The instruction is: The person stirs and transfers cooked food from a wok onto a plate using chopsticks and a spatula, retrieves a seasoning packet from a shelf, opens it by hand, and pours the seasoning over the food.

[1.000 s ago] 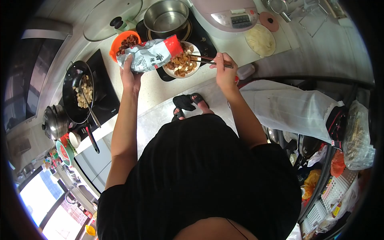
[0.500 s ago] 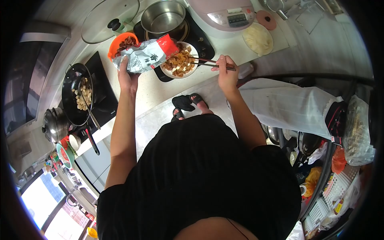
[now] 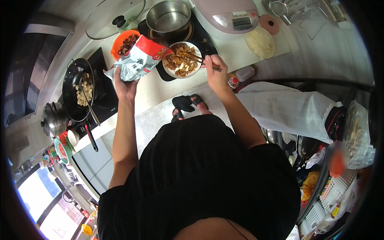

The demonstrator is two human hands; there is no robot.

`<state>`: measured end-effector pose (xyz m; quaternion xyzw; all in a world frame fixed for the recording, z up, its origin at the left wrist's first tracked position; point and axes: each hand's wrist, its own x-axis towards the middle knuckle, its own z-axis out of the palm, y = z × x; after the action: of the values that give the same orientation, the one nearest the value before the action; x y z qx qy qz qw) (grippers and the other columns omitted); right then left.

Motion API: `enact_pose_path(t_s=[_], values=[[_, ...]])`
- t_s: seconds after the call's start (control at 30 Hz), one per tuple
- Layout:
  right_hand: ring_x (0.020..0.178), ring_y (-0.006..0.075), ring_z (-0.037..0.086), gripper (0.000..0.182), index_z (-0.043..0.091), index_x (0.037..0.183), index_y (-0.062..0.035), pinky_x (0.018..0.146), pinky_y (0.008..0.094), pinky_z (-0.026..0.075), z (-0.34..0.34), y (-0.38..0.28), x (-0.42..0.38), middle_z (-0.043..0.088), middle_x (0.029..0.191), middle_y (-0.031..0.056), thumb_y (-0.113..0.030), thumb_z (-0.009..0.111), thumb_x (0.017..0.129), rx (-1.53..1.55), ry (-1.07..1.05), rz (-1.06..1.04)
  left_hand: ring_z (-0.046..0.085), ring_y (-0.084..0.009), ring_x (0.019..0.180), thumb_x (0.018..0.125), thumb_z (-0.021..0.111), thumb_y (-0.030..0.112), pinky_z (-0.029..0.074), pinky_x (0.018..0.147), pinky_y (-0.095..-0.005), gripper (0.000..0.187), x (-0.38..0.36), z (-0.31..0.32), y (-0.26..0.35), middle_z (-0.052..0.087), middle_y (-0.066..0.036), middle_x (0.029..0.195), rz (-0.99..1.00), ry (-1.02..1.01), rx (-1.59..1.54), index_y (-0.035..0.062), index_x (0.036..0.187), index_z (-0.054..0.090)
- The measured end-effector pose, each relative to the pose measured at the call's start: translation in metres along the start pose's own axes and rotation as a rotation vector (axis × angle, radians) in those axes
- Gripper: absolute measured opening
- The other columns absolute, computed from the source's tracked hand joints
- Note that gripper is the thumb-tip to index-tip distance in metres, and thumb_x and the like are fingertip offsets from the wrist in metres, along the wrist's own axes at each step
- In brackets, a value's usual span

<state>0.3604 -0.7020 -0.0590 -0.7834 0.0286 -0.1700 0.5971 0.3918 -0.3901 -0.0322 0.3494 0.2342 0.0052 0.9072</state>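
Beside the white plate [image 3: 182,60] of browned food chunks on the counter, left hand [image 3: 126,86] is clamped on the lower end of a crinkled grey-and-white packet [image 3: 138,63], red top tilted toward the plate rim. Right hand [image 3: 216,74] is closed around chopsticks [image 3: 196,59] whose tips reach into the food. Risk, as judged: packet tipped steeply could spill contents past the plate onto the black cooktop [image 3: 200,38] under it. Orange bowl [image 3: 125,43] sits just behind the packet.

Counter is showing: 1 white plate [image 3: 196,69] | 1 orange bowl [image 3: 117,45] | 1 packet [image 3: 138,62] | 1 steel pot [image 3: 168,18] | 1 wok [image 3: 72,100] | 1 rice cooker [image 3: 230,16] | 1 glass lid [image 3: 104,20]
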Motion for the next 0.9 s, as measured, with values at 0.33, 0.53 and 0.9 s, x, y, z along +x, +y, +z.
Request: enact_pose_path(t_s=[0.33, 0.53, 0.9], values=[[0.064, 0.0193, 0.063, 0.025, 0.054, 0.081, 0.0032, 0.057, 0.0307, 0.048, -0.007, 0.002, -0.001, 0.059, 0.078, 0.0110, -0.017, 0.054, 0.096, 0.077, -0.128, 0.083, 0.046, -0.0343, 0.126, 0.094, 0.053, 0.032, 0.037, 0.104, -0.0567, 0.050, -0.030, -0.020, -0.006, 0.048, -0.013, 0.136, -0.074, 0.097, -0.144, 0.0081, 0.136, 0.041], [0.060, 0.0246, 0.059, 0.024, 0.054, 0.082, 0.0018, 0.058, 0.0360, 0.046, -0.004, 0.004, 0.010, 0.057, 0.075, 0.0133, -0.019, 0.055, 0.095, -0.034, -0.072, -0.047, 0.044, -0.0353, 0.127, 0.094, 0.052, 0.031, 0.037, 0.104, -0.0572, 0.051, -0.035, -0.030, -0.009, 0.046, -0.014, 0.138, -0.074, 0.122, -0.162, 0.0085, 0.137, 0.039], [0.061, 0.0199, 0.061, 0.024, 0.053, 0.081, 0.0019, 0.057, 0.0313, 0.048, -0.019, -0.014, 0.007, 0.058, 0.075, 0.0120, -0.017, 0.055, 0.096, -0.018, -0.034, 0.018, 0.044, -0.0352, 0.127, 0.094, 0.053, 0.032, 0.037, 0.105, -0.0568, 0.053, -0.041, -0.023, -0.004, 0.046, -0.014, 0.138, -0.049, 0.112, -0.151, 0.0084, 0.139, 0.037]])
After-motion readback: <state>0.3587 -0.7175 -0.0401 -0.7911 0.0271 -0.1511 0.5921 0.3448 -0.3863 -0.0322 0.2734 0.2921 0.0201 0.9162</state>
